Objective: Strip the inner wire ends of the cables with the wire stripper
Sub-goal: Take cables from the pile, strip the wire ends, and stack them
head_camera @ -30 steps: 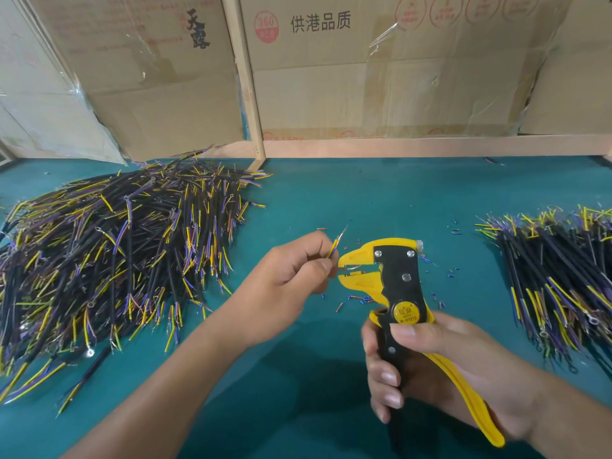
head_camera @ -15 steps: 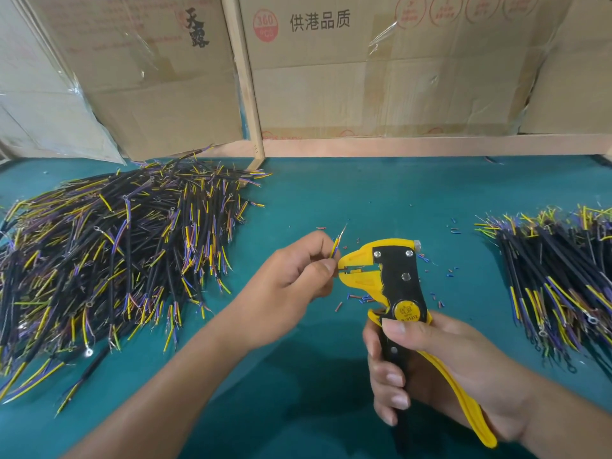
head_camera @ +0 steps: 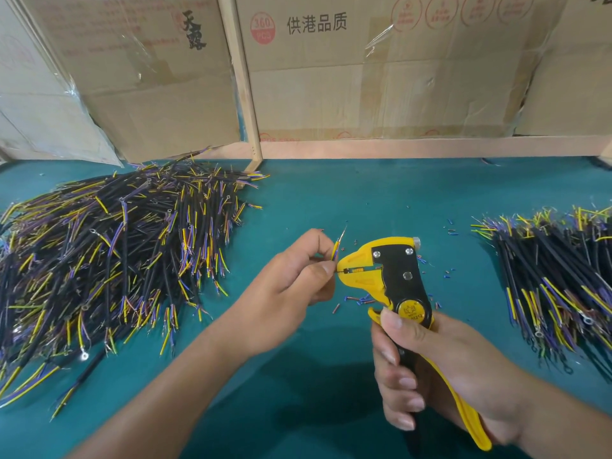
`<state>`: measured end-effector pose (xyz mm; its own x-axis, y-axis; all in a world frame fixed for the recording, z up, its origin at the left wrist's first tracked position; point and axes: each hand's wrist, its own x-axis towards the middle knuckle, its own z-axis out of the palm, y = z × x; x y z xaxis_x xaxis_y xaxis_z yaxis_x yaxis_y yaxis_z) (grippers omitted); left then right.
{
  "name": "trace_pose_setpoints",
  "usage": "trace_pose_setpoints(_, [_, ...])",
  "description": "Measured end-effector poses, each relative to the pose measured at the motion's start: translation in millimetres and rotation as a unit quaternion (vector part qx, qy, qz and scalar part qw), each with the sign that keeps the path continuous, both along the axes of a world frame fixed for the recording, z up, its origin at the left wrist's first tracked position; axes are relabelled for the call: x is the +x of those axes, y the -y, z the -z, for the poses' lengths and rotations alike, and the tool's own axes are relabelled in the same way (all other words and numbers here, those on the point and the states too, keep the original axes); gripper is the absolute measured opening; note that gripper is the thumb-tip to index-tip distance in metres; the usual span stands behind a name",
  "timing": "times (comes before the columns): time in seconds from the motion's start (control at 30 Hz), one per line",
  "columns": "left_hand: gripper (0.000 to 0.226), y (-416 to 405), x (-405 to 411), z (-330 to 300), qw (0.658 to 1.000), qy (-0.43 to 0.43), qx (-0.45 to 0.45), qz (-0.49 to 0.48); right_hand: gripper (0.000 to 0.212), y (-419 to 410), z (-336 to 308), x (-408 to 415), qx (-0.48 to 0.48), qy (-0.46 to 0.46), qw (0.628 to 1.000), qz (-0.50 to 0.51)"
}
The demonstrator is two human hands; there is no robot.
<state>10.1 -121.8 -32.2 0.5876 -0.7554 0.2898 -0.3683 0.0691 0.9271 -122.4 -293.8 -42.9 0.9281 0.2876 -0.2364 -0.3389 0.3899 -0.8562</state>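
Backdrop: cardboard boxes [head_camera: 381,71] stand behind a wooden rail along the far edge of your teal desk [head_camera: 331,193].
Head view, left pile: a big heap of black cables [head_camera: 109,260] with yellow and purple inner wires lies on your left.
Head view, right pile: a smaller bundle of cables [head_camera: 556,276] lies on your right, well apart from the first.
Left hand: your left hand [head_camera: 291,279] is curled, pinching one cable end [head_camera: 336,251] between thumb and fingertips; a bare wire tip pokes up above your fingers.
Right hand: your right hand [head_camera: 440,369] is wrapped around the handles of the wire stripper [head_camera: 394,279], which is held above the desk.
Stripper head: its yellow head points left, a thin wire running from your left fingertips into it.
Scraps: small bits of cut insulation [head_camera: 357,299] lie on the desk beneath the tool.
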Motion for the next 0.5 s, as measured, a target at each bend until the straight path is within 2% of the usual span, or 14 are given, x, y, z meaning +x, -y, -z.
trace_pose_setpoints(0.13, [0.015, -0.7, 0.5, 1.0, 1.000, 0.003, -0.004, -0.011, 0.054, -0.2, -1.8, 0.9, -0.053, -0.014, 0.997, 0.057])
trace_pose_setpoints(0.37, [0.009, -9.2, 11.0, 0.6, 0.997, 0.058, 0.037, -0.044, 0.056, 5.2, -3.8, 2.8, -0.042, -0.012, 0.998, 0.038])
trace_pose_setpoints(0.5, [0.005, -31.3, 35.2, -10.7, 0.988, 0.034, -0.010, -0.153, 0.051, 20.2, -12.9, 7.3, 0.005, 0.007, 0.994, 0.108])
